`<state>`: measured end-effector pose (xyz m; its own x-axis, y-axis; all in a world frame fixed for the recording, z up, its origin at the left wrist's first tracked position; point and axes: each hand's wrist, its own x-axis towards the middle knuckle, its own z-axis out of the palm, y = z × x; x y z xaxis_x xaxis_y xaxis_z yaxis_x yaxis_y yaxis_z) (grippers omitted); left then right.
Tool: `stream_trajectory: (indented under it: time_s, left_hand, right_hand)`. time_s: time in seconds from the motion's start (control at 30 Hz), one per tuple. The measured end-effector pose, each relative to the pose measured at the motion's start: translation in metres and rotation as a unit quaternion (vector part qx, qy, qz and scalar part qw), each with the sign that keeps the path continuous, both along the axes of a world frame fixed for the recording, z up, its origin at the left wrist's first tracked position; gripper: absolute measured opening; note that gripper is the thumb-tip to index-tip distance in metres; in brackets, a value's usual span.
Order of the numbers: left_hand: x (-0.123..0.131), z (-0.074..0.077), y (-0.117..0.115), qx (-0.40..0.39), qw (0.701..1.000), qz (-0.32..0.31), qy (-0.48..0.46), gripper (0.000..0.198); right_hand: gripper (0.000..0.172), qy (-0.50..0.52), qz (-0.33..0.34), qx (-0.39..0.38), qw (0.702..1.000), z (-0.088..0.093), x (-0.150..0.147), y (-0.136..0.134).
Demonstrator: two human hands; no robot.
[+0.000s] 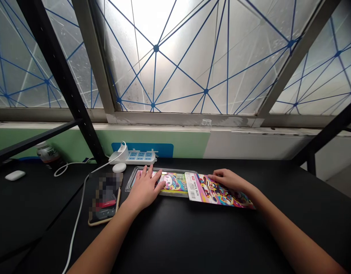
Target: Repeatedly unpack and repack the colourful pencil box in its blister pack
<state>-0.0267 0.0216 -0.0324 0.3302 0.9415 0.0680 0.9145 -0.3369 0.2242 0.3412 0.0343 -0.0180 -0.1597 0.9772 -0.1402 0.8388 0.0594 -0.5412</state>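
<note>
I see a pencil box lying flat on the black desk, near the far edge below the window. It sits in a clear plastic tray, its lid bright with pink, yellow and blue cartoon print. My left hand lies on the box's left half, palm down, fingers spread apart and gripping nothing. To the right, a glossy printed card with a white label reading PENCIL BOX overlaps the tray's right end. My right hand rests on the card's far edge with fingers curled; I cannot tell whether they pinch it.

The box's long axis runs left to right, roughly parallel to the desk's far edge. The card lies along nearly the same line, with its right end swung slightly toward me.

On the left, a phone lies just beside the tray, with a white cable running past it. A power strip sits close behind the tray's left end. Farther left are a bottle and a white mouse. The near side of the desk is bare black surface, and so is the stretch right of the card.
</note>
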Motion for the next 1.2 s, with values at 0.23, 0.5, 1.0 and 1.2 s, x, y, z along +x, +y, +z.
stream_trajectory:
  time_s: [0.23, 0.5, 1.0, 1.2]
  left_hand:
    - [-0.006, 0.005, 0.001, -0.028, 0.999, -0.033, -0.003, 0.061]
    - [-0.007, -0.001, 0.003, -0.011, 0.999, -0.039, -0.008, 0.059]
    - [-0.001, -0.001, 0.0, -0.004, 0.999, -0.027, 0.024, 0.061]
    - [0.009, -0.008, -0.003, 0.021, 0.999, -0.017, 0.043, 0.058]
  right_hand:
    - [0.049, 0.006, -0.029, 0.03, 0.999, -0.017, 0.02, -0.001]
    - [0.05, -0.009, -0.051, 0.052, 0.997, -0.025, 0.026, 0.002]
    - [0.049, -0.007, -0.079, 0.061, 0.995, -0.019, 0.037, 0.003]
    - [0.049, 0.009, -0.093, 0.069, 0.993, -0.023, 0.019, -0.002]
